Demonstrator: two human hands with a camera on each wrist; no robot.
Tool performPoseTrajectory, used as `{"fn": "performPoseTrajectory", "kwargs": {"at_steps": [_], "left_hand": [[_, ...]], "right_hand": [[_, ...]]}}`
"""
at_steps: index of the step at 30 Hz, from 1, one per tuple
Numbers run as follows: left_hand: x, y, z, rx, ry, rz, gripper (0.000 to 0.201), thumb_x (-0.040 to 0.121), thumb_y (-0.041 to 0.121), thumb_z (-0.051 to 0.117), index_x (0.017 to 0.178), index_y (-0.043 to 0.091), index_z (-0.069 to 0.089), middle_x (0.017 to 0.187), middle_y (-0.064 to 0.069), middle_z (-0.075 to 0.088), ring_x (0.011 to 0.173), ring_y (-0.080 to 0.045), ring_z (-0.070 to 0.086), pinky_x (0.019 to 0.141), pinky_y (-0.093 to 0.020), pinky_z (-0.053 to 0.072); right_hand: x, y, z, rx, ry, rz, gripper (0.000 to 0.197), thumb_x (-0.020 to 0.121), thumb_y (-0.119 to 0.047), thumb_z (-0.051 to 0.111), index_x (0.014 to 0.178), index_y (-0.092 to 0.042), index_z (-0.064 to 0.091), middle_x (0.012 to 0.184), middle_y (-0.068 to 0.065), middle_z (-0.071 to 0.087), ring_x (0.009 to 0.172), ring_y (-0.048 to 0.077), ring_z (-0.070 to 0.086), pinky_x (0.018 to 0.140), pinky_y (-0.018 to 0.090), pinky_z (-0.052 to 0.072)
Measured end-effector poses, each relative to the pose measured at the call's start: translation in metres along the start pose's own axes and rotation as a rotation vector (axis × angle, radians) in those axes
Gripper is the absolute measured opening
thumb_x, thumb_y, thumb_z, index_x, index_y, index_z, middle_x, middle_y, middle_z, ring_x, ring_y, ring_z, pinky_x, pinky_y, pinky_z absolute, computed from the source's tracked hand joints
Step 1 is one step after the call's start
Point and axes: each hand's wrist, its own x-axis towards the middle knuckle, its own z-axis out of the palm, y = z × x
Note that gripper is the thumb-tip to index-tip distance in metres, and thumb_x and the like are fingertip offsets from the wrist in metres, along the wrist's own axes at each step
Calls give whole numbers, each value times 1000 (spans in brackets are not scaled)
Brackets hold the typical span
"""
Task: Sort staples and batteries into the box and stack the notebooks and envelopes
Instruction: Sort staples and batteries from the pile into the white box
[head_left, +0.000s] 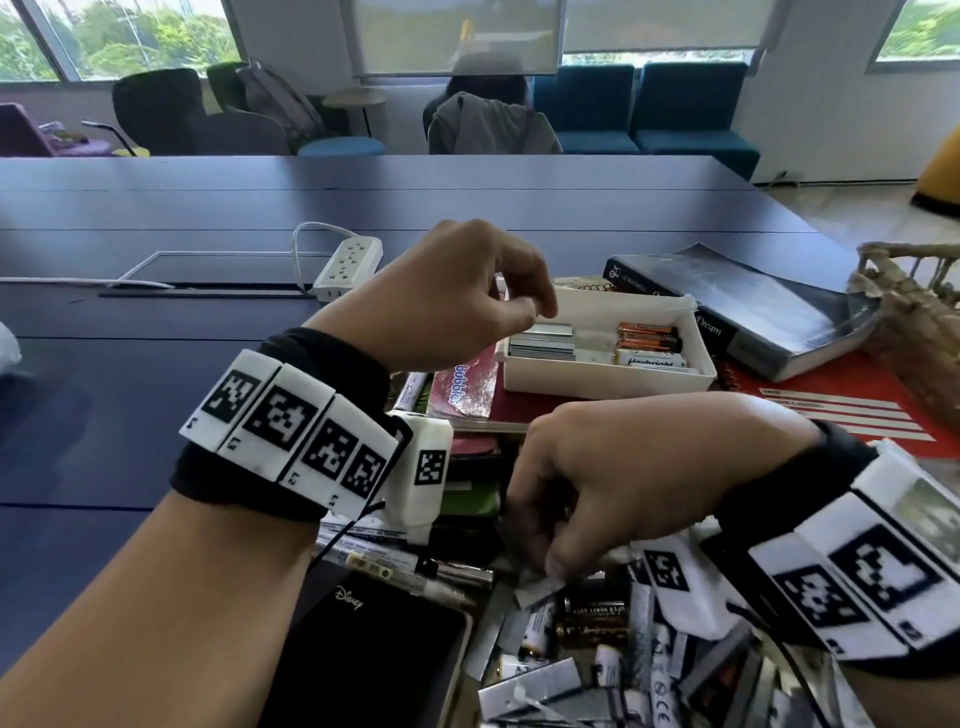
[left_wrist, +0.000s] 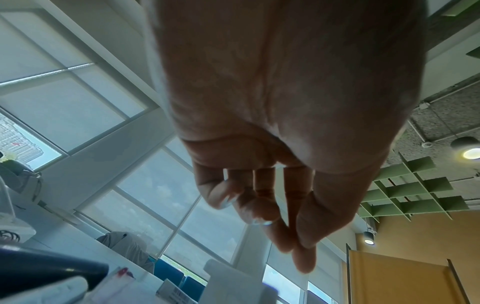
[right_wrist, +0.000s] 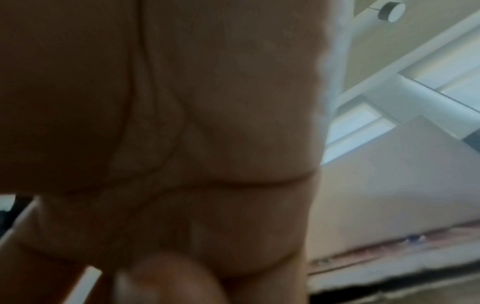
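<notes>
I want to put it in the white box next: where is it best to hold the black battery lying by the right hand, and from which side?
Probably by its two end caps, coming from straight above. The black battery lies flat on its side, and a second dark battery lies tight along its near side, leaving no finger room there.

"Disney" on black notebook (head_left: 363, 670)
</notes>
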Motion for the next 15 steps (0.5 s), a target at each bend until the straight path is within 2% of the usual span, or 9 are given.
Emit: {"fn": "performPoseTrajectory", "kwargs": {"at_steps": [2,3,7,11,15], "left_hand": [[0,0,0,6,-8,-3,16,94,15,68,92,26,80,71,17,67,66,-2,60,59,-7,40],[0,1,1,6,-12,-5,16,94,15,68,92,26,80,70,18,66,66,-2,60,59,-6,40],[-1,2,2,12,-27,-9,16,95,15,68,92,26,79,68,18,66,66,-3,60,60,-6,41],[-1,4,3,12,-52,-13,17,95,15,67,92,27,79,65,30,63,64,1,58,60,-6,40],[-2,4,4,3,-50,-12,17,95,15,67,91,27,79,67,16,65,65,-1,57,60,-7,40]], "right_hand": [[-2,-3,-1,13,-7,0,9,81,-25,84,82,-24,76,75,-13,70,70,-2,62,67,20,49],[-2,-4,0,4,-14,9,11,79,-27,86,83,-24,76,73,-15,68,68,-3,61,65,17,45],[3,-6,5,-102,-17,42,16,76,-28,87,79,-30,72,69,-17,63,66,-2,59,65,23,46],[3,-7,7,-158,10,60,15,78,-28,84,77,-29,70,79,-10,66,71,3,61,63,25,48],[0,-5,3,-118,88,92,9,79,-28,80,78,-25,72,69,-9,67,57,1,58,55,22,45]]}}
